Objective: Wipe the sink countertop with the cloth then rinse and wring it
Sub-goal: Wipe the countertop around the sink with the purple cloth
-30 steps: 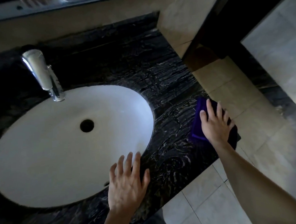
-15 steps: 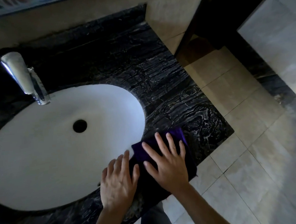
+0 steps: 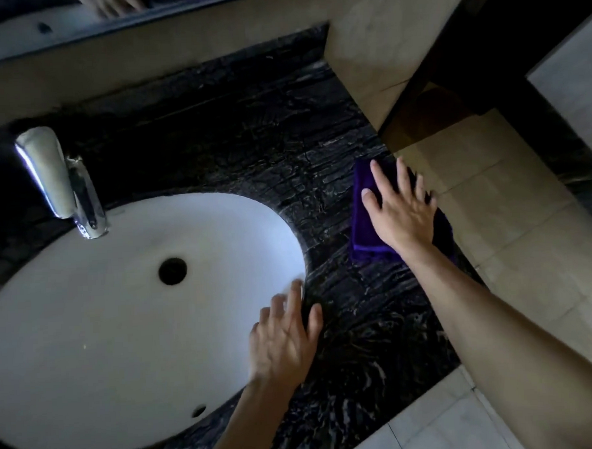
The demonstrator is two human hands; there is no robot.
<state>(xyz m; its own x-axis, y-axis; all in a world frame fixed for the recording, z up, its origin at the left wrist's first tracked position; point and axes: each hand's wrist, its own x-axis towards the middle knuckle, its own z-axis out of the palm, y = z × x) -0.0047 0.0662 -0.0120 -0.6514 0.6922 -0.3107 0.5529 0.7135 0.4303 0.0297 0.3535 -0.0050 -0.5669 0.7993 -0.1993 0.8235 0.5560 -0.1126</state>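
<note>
A folded purple cloth (image 3: pixel 364 220) lies on the black marble countertop (image 3: pixel 284 149) at its right edge. My right hand (image 3: pixel 398 212) presses flat on the cloth with straight, spread fingers. My left hand (image 3: pixel 283 341) rests with spread fingers at the near right rim of the white oval sink (image 3: pixel 121 319), partly over the basin and partly over the counter. A chrome tap (image 3: pixel 59 181) stands at the sink's back left. No water runs from it.
The counter ends just right of the cloth, where a beige tiled floor (image 3: pixel 514 233) drops away. A beige wall corner (image 3: pixel 364 49) closes the counter's back right. A mirror edge (image 3: pixel 72 33) runs along the top. The sink drain (image 3: pixel 172 271) is open.
My right hand has slid the cloth from the front edge beside the sink back out to the right edge of the counter. My left hand has stayed near the sink's rim.
</note>
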